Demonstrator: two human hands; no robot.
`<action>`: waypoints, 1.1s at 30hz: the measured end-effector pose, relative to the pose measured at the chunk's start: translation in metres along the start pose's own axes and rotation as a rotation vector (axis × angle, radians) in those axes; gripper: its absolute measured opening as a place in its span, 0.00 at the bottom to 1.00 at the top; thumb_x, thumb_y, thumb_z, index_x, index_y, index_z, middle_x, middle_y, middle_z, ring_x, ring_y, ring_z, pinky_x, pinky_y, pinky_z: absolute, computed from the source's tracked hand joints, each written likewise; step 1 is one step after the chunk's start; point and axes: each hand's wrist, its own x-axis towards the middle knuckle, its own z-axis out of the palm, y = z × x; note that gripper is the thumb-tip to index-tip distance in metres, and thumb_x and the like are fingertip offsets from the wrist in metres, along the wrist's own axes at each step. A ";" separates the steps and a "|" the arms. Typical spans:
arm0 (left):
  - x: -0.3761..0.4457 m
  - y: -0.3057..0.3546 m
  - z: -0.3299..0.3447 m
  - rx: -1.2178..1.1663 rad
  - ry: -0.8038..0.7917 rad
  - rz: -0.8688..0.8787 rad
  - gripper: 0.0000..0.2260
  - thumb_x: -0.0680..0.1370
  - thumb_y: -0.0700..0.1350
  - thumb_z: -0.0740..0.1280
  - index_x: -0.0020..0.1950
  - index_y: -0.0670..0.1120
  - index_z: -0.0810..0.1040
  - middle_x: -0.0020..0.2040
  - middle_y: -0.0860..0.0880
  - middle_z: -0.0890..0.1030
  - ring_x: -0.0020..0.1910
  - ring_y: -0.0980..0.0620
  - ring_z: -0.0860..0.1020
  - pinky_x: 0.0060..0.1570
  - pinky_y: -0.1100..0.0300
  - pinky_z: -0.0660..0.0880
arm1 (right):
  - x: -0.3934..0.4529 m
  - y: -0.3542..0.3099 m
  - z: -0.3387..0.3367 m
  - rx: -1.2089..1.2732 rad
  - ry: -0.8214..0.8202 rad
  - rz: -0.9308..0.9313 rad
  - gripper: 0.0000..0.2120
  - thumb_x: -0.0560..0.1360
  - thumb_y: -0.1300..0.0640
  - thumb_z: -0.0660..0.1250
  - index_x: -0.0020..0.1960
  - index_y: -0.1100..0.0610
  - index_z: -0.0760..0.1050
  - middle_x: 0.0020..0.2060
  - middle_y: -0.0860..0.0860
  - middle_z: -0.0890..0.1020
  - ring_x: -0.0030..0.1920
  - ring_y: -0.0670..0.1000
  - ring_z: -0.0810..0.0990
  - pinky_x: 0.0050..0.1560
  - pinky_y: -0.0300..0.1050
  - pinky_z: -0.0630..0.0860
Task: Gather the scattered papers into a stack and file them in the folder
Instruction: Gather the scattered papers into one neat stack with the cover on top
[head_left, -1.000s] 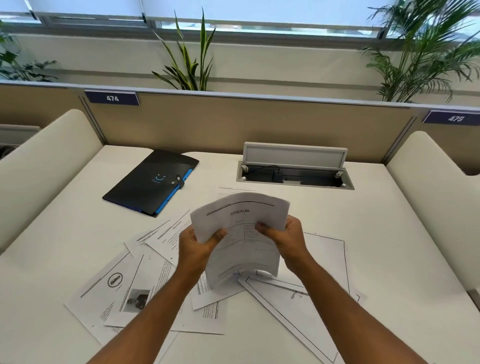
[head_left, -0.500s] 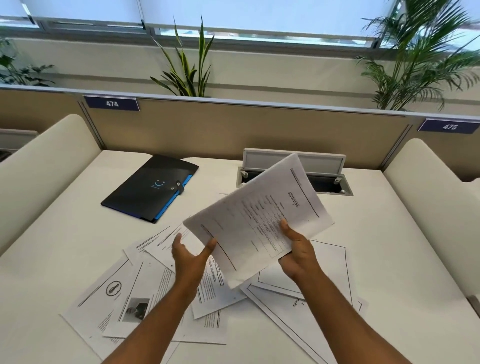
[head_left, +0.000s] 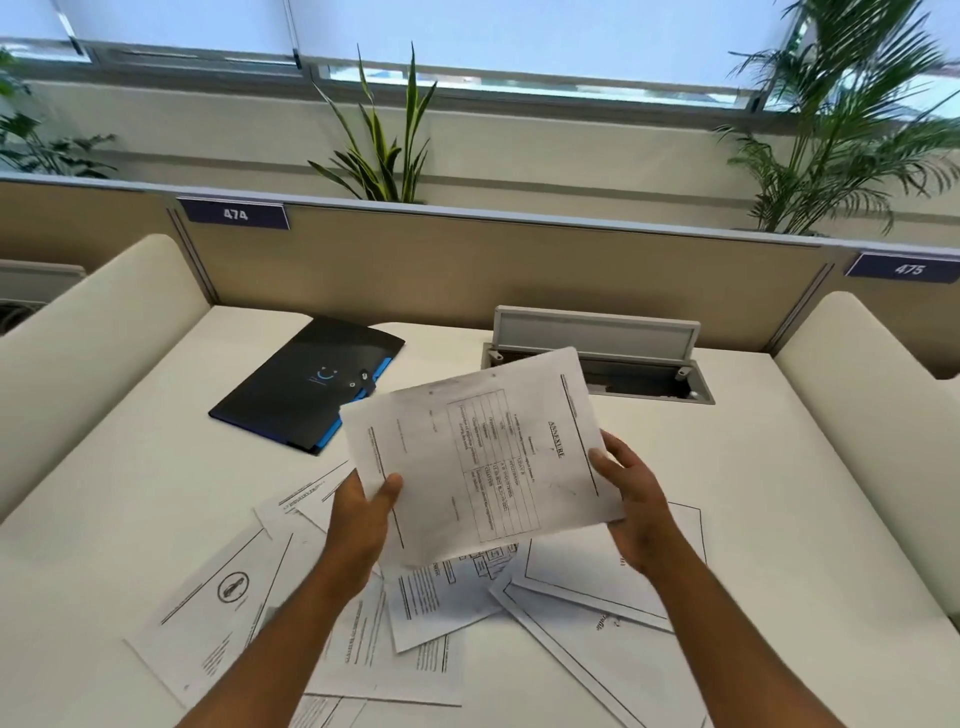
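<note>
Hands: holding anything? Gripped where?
Yes. Left hand pinches the ANNEXURE sheet at its left short edge; right hand holds its right short edge, above the desk.

Folder (head_left: 306, 384) behind scattered papers (head_left: 431, 597)

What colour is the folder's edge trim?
Bright blue trim on the flat black folder, along its right edge; clearest in the head view.
</note>
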 end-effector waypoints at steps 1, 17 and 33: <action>-0.002 0.001 0.002 0.041 0.007 0.020 0.07 0.81 0.48 0.66 0.58 0.57 0.74 0.53 0.53 0.83 0.50 0.48 0.83 0.36 0.60 0.81 | 0.002 -0.003 -0.001 -0.132 -0.020 0.000 0.19 0.73 0.47 0.73 0.64 0.46 0.81 0.58 0.51 0.86 0.57 0.60 0.85 0.50 0.55 0.83; -0.028 -0.020 0.018 0.126 -0.110 0.109 0.13 0.82 0.49 0.61 0.64 0.63 0.70 0.60 0.53 0.76 0.59 0.48 0.76 0.40 0.64 0.81 | -0.023 0.070 0.038 -0.430 0.133 -0.167 0.04 0.78 0.50 0.72 0.49 0.49 0.84 0.39 0.51 0.85 0.42 0.50 0.81 0.41 0.44 0.76; -0.058 -0.039 0.044 0.133 -0.185 -0.063 0.15 0.83 0.52 0.58 0.69 0.57 0.66 0.56 0.58 0.78 0.53 0.60 0.78 0.38 0.71 0.77 | -0.044 0.099 0.078 -0.402 0.128 -0.177 0.17 0.87 0.52 0.56 0.74 0.49 0.71 0.60 0.43 0.83 0.62 0.44 0.81 0.61 0.41 0.81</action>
